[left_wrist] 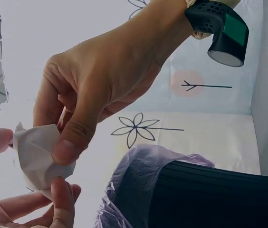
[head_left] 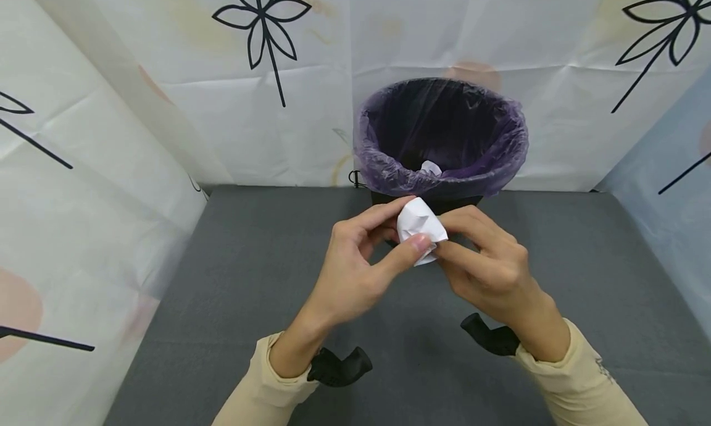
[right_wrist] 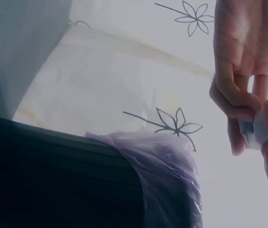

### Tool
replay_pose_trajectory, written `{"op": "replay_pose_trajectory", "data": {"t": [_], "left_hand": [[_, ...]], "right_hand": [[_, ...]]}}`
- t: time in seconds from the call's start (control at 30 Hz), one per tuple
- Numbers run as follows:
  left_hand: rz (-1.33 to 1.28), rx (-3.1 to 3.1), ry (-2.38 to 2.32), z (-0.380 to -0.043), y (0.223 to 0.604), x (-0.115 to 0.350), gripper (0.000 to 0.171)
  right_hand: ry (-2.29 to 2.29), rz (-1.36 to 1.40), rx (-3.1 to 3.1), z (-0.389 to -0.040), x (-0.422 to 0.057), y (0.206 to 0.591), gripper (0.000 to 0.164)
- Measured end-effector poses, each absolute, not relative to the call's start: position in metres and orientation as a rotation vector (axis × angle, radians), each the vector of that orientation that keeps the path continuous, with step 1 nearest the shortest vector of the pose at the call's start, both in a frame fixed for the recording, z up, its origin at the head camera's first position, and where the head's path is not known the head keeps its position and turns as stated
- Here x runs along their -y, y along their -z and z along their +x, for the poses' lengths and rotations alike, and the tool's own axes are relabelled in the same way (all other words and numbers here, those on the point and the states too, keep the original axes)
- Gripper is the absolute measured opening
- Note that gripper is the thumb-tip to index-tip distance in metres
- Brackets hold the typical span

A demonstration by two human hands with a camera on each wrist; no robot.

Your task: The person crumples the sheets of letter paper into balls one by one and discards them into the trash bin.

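Observation:
A crumpled piece of white paper (head_left: pixel 420 222) is held up between both hands, in front of the bin. My left hand (head_left: pixel 355 268) pinches it with the thumb across its near face and the index finger at its top edge. From the other side my right hand (head_left: pixel 491 268) grips the paper with curled fingers. In the left wrist view the paper (left_wrist: pixel 38 154) looks folded and bunched, with fingers on several sides. Only a small part of the paper (right_wrist: pixel 261 128) shows between fingers in the right wrist view.
Just beyond the hands stands a black trash bin lined with a purple plastic bag (head_left: pixel 389 173). Another white scrap (head_left: pixel 430 168) lies inside it. A grey table surface (head_left: pixel 266 259) stretches below, and white patterned cloth walls (head_left: pixel 194 123) enclose the back and sides.

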State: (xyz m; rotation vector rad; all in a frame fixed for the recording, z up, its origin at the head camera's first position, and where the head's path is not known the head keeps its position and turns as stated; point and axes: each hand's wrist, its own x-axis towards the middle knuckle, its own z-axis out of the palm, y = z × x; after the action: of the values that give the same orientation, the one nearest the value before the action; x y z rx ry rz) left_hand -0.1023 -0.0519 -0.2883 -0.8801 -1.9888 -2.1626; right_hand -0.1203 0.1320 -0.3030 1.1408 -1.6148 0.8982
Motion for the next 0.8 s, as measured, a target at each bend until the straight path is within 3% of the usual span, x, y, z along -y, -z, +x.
{"op": "replay_pose_trajectory", "data": {"t": [0.17,0.37,0.8], "left_hand": [[-0.895,1.978,2.189,-0.103,0.289,0.053,0.038],[-0.984,1.971,2.144,-0.103,0.289,0.055,0.036],[-1.143,2.022,2.075,-0.105,0.289,0.056,0.046]], "right_hand": [[-1.057,1.071,1.516,-0.121,-0.135,0.303,0.022],[-1.380,1.127,1.490,-0.121,-0.139,0.298,0.029],[-1.121,1.213,1.759,-0.120,-0.145,0.283,0.023]]}}
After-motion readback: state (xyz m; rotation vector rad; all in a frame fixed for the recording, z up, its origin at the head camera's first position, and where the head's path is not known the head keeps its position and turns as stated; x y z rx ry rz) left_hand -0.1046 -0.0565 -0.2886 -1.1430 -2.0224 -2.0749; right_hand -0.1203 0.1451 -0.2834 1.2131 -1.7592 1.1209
